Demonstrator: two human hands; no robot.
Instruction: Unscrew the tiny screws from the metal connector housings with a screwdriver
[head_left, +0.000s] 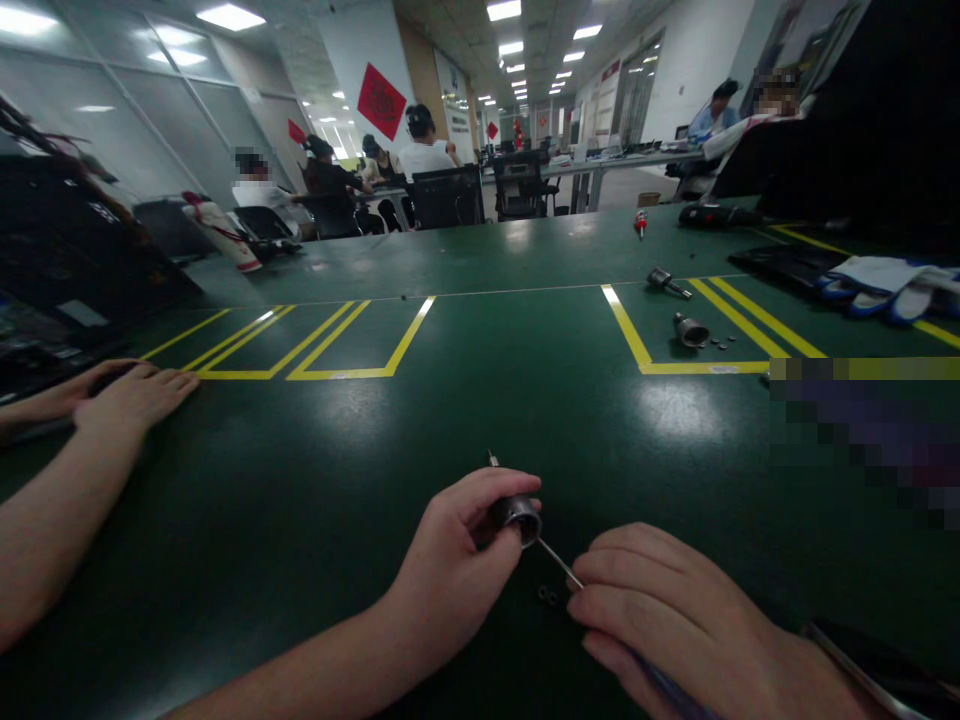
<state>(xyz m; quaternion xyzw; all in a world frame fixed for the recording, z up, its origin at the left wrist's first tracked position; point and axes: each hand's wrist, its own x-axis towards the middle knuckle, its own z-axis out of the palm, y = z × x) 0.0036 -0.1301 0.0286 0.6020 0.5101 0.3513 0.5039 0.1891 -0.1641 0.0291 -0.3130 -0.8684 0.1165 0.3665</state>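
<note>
We have our left hand (457,570) wrapped around a small metal cylinder (517,515), thumb and fingers closed on its sides, so the part sits low in the middle of the green table (465,400), lifted just off the mat. A thin pin pokes out of its far end. Our right hand (667,625) is curled shut on a slim screwdriver (559,565), whose shaft runs up and left from our fingertips into the open mouth of the cylinder. The handle is hidden under our palm. Just below the shaft, between our two hands, a couple of small dark screws (547,596) lie on the mat.

Farther off to the right, inside the yellow floor-tape lines (637,345), lie two more metal cylinders (690,330), one nearer and one behind it, with a few tiny loose parts beside the nearer one. A pair of white and blue work gloves (885,285) rests at the right edge. On the left, another person's hand (135,395) lies flat on the table, well apart from ours. Nothing stands between our hands and the cylinder.
</note>
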